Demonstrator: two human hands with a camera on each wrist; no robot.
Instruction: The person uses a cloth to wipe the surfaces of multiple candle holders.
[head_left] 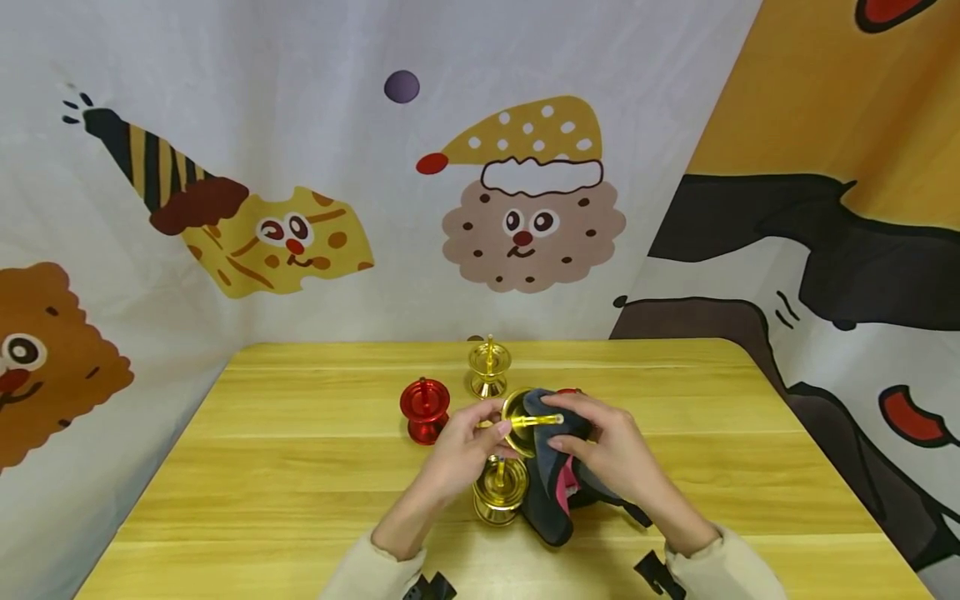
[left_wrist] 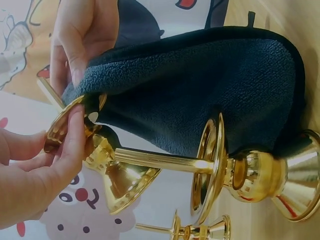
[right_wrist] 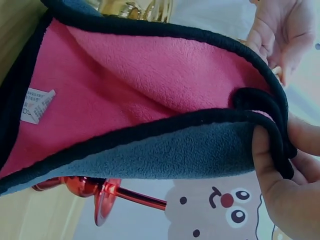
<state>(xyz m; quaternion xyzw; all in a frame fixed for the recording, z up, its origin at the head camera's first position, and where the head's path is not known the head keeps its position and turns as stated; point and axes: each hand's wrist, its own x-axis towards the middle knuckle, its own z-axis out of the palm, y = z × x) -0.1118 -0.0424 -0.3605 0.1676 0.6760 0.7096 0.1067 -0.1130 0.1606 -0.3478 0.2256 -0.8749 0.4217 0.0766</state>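
Observation:
My left hand pinches a shiny gold candle holder by its dish rim, lifted above the table and tilted so its spike points right. My right hand grips one end of a two-sided cloth, blue-grey outside and pink inside with black edging. The bunched cloth end is right at the dish of the held candle holder. In the right wrist view the pink side faces up, with a white label. Below the hands a second gold candle holder stands upright, beside the hanging cloth.
Another gold candle holder stands at the back of the wooden table. A red candle holder stands left of it and nearer. A second red one is mostly hidden behind the right hand and cloth. Behind the table hangs a cartoon-printed curtain.

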